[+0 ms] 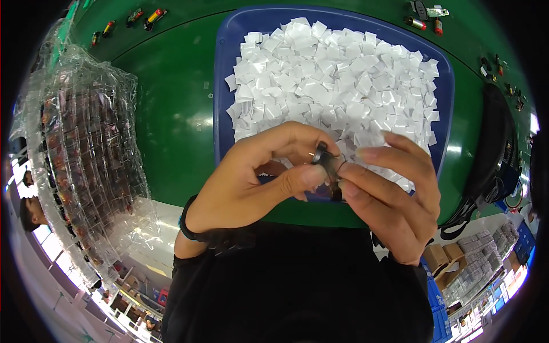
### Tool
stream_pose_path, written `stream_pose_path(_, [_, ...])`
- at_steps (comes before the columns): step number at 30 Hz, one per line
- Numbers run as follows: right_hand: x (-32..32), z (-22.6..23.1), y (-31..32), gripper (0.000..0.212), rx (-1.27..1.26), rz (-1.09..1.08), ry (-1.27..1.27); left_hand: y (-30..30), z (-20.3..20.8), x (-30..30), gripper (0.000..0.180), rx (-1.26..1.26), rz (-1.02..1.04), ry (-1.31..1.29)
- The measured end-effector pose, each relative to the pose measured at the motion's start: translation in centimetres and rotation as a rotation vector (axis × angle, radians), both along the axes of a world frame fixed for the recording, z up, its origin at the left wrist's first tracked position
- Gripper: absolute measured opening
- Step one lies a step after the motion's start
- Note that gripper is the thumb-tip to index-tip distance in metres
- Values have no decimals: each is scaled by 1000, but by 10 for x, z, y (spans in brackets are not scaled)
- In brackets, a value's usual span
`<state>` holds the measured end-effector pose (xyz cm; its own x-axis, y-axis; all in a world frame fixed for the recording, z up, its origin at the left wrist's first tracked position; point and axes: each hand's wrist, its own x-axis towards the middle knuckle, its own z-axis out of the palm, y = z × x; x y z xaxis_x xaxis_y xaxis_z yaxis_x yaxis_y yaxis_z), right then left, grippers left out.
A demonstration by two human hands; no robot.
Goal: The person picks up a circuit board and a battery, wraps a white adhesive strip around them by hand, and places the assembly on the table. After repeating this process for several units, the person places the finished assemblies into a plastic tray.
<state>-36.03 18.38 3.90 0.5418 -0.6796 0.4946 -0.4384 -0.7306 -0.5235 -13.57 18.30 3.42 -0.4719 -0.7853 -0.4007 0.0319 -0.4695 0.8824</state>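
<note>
Nearest the camera is the black top (297, 280) I wear, just below my grip. Above it, my left hand (254, 171), with a dark band (186, 226) at the wrist, pinches a small dark part (322, 153) between thumb and fingers. My right hand (403, 197) comes in from the other side, thumb and forefinger close together at the part's thin wire (343, 161); I cannot tell whether they pinch it. The part sits over the near edge of a blue tray (221, 86), and white paper squares (334, 74) heap up beyond my grip. Well to the left, clear plastic packaging (94, 143) stands on the green table (171, 114); well to the right lies a black bag (493, 143). Farther off, beyond my grip to the left, are small red-and-yellow components (154, 19).
</note>
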Motion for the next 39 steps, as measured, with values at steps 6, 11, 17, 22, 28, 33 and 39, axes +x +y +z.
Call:
stream_pose_path(6, [6, -19, 3, 25, -132, -37, -104, -8, -5, -4, 31, 259, -14, 182])
stream_pose_path(11, [8, -15, 3, 25, -74, -104, -61, -7, -1, -11, 33, 291, 44, 145])
stream_pose_path(17, [10, -12, 5, 23, 8, -142, -54, -10, -15, -7, 39, 197, -102, 97])
stream_pose_path(22, [14, -21, 5, 22, 40, -201, -108, -9, -7, -12, 39, 104, -87, -34])
stream_pose_path(28, [11, -19, 2, 27, -19, -269, -61, 6, -3, -16, 37, -154, 14, -120])
stream_pose_path(33, [12, -20, 2, 27, -11, -240, -78, 9, -6, -15, 37, -29, 56, -34])
stream_pose_path(39, [18, -18, 3, 21, -41, -230, -73, 9, -6, -16, 36, -80, 74, -49])
